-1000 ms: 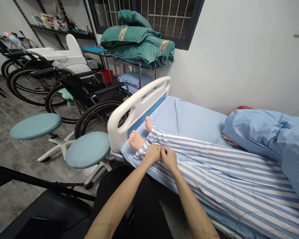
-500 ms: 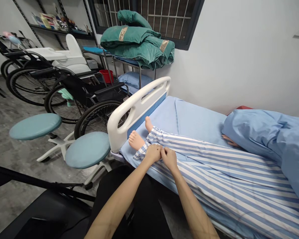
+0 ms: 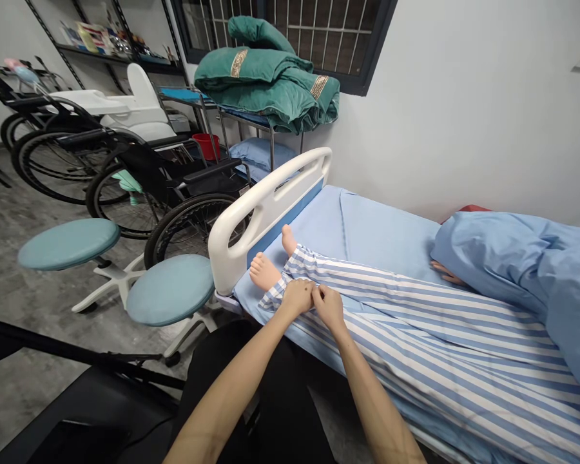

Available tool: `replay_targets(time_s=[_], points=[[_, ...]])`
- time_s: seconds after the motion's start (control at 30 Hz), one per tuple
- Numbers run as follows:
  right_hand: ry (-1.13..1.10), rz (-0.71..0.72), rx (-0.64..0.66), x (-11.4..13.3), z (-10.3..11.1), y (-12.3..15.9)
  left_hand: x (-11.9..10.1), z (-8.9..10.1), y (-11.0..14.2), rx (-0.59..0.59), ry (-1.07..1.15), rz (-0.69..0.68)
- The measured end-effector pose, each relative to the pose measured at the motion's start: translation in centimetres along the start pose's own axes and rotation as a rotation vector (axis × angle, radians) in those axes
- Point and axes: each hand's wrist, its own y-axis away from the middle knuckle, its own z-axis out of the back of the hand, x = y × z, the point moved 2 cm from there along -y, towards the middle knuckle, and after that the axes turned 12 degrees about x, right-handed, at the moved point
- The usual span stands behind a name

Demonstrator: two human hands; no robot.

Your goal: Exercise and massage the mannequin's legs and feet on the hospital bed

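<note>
On the bed lies a mannequin-like figure in blue-and-white striped trousers (image 3: 415, 303), its smooth bare feet (image 3: 265, 272) near the footboard. My left hand (image 3: 298, 296) is closed over the near lower leg, just above the ankle cuff. Beside it, touching at the fingers, my right hand (image 3: 328, 305) is curled onto the same trouser leg. The fingertips of both hands are partly hidden. A blue quilt (image 3: 507, 258) covers the upper body at the right, and part of a hand (image 3: 447, 272) shows at its edge.
The white footboard (image 3: 270, 187) rises just beyond the feet. Two round stools (image 3: 170, 290) stand left of the bed, with wheelchairs (image 3: 193, 187) behind them. Folded green bedding (image 3: 270, 84) lies on a rack under the window. A black chair (image 3: 101, 399) is at my lower left.
</note>
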Motion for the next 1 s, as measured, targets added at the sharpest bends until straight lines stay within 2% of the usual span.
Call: replay_targets(time_s=[1.0], points=[[0.044, -0.005, 0.009, 0.03, -0.07, 0.03, 0.07, -0.18, -0.11, -0.014, 0.026, -0.001]])
